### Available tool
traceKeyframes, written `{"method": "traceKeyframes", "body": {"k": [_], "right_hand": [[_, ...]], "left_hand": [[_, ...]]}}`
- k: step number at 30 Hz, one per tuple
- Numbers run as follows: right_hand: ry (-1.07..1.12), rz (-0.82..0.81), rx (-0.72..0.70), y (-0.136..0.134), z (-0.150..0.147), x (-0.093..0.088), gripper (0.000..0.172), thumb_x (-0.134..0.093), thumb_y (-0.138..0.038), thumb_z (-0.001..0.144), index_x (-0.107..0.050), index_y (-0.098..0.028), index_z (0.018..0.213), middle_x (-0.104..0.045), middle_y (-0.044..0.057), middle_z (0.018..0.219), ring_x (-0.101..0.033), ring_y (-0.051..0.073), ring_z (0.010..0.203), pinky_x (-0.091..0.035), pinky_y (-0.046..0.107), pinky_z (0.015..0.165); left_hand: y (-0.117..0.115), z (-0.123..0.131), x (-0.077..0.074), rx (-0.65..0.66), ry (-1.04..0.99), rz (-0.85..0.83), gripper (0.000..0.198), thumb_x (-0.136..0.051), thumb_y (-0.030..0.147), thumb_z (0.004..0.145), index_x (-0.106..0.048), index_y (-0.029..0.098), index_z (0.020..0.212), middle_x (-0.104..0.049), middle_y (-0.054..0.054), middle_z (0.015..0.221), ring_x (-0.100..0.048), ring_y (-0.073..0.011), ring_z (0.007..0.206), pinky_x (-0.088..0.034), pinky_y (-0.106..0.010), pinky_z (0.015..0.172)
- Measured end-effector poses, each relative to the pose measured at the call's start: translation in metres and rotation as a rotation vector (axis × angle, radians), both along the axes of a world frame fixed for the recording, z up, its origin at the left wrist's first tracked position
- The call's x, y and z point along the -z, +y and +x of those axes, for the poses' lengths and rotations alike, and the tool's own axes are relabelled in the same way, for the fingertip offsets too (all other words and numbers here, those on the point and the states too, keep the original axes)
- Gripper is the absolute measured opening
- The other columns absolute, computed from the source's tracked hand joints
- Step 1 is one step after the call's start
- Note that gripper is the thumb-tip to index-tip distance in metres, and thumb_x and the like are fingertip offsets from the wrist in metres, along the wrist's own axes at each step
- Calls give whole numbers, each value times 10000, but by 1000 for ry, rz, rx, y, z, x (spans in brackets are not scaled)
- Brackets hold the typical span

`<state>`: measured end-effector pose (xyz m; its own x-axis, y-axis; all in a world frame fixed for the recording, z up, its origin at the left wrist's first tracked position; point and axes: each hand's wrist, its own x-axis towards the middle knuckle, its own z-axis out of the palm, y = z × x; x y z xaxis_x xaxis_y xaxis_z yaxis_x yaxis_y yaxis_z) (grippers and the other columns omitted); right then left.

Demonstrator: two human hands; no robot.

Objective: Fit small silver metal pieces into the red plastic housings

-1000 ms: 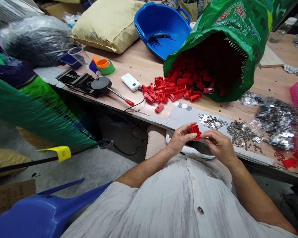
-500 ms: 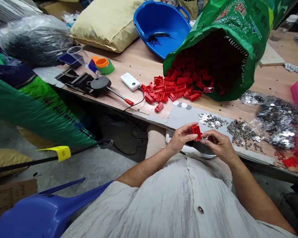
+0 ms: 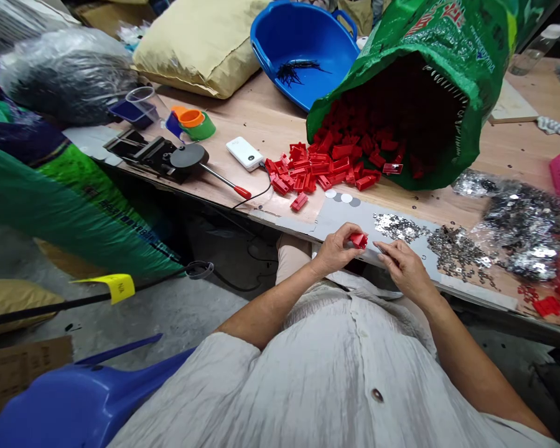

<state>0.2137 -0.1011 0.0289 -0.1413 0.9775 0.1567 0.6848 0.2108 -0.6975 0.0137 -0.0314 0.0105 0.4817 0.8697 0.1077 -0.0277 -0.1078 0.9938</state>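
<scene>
Pinched in my left hand (image 3: 335, 252) is a small red plastic housing (image 3: 358, 240), held just over the table's front edge and turned so that one end faces my other hand. My right hand (image 3: 405, 269) is a short way to its right, thumb and forefinger pressed together. Whatever sits between those fingertips is too small to make out. Beyond the hands lie a pile of shiny flat metal pieces (image 3: 398, 226) and a darker pile of small metal parts (image 3: 460, 252). More red housings (image 3: 320, 165) spill from a green woven sack (image 3: 485, 81).
A hand press (image 3: 189, 157) with a red-tipped lever and a white power bank (image 3: 244, 153) stand to the left. Behind are a blue basin (image 3: 303, 37) and a beige sack (image 3: 196, 43). Bagged metal parts (image 3: 525, 230) lie at right; a blue chair (image 3: 60, 404) is lower left.
My left hand has tipped the red housing over and drawn it slightly up and left. My right fingers, formerly against the housing, are now apart from it.
</scene>
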Motion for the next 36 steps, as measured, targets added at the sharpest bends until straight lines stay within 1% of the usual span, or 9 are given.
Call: {"method": "traceKeyframes", "body": {"k": [3,6,8,10,13,18,25,31,36], "right_hand": [[-44,-24,20,3,0,3,294,-512,-372,954,-671,-253,1170,-657,68,905,-610,197,748,-500,348,717],[-75,-19,23,6,-1,5,233,-543,-365,938,-701,-255,1068,-712,67,966,-654,211,793,-510,360,747],[-84,-9,16,9,-1,6,215,-546,-339,936,-708,-253,1048,-724,65,993,-672,221,850,-512,368,784],[-92,-7,8,11,-2,7,209,-548,-308,932,-712,-250,1047,-726,64,1008,-678,223,878,-512,369,799],[-116,-2,-7,13,-2,6,205,-549,-282,928,-716,-246,1040,-727,68,1004,-679,228,882,-508,376,800],[-125,-1,-30,15,-2,7,201,-543,-276,927,-716,-252,1027,-723,65,995,-676,222,866,-510,377,789],[-165,-16,-13,17,-6,9,186,-534,-256,924,-714,-245,971,-714,61,953,-667,224,848,-499,368,764],[-206,-34,97,15,-22,8,170,-535,-235,914,-703,-237,936,-707,67,955,-658,226,843,-484,346,733],[-220,-45,62,12,-18,6,190,-498,-285,940,-675,-247,1001,-688,71,962,-646,227,848,-477,345,726]], "left_hand": [[8,-1,1,31,175,106,368,-716,175,731,-633,188,1089,-702,-47,1061,-656,-173,966,-484,-301,919],[15,-2,0,65,242,175,392,-707,174,734,-687,206,1125,-720,-51,1109,-660,-196,1024,-470,-317,961],[18,-2,0,79,241,186,415,-710,173,731,-701,219,1143,-723,-54,1142,-659,-209,1066,-460,-329,987],[20,-2,1,94,242,178,420,-714,173,726,-709,218,1144,-728,-57,1140,-664,-213,1066,-461,-325,982],[23,-3,2,110,258,158,408,-728,192,717,-717,201,1125,-735,-61,1105,-672,-208,1019,-470,-303,940],[25,-3,2,120,287,168,369,-735,219,709,-721,197,1078,-741,-29,1007,-662,-181,928,-469,-269,875],[27,-2,2,137,305,173,325,-733,241,707,-720,194,1029,-733,-24,955,-645,-177,882,-461,-262,831],[27,-1,3,146,274,164,277,-699,208,722,-710,179,997,-717,-18,907,-632,-167,848,-450,-249,805],[23,-2,-2,137,272,170,265,-707,213,722,-683,181,984,-694,-14,918,-616,-167,857,-443,-272,835]]}}
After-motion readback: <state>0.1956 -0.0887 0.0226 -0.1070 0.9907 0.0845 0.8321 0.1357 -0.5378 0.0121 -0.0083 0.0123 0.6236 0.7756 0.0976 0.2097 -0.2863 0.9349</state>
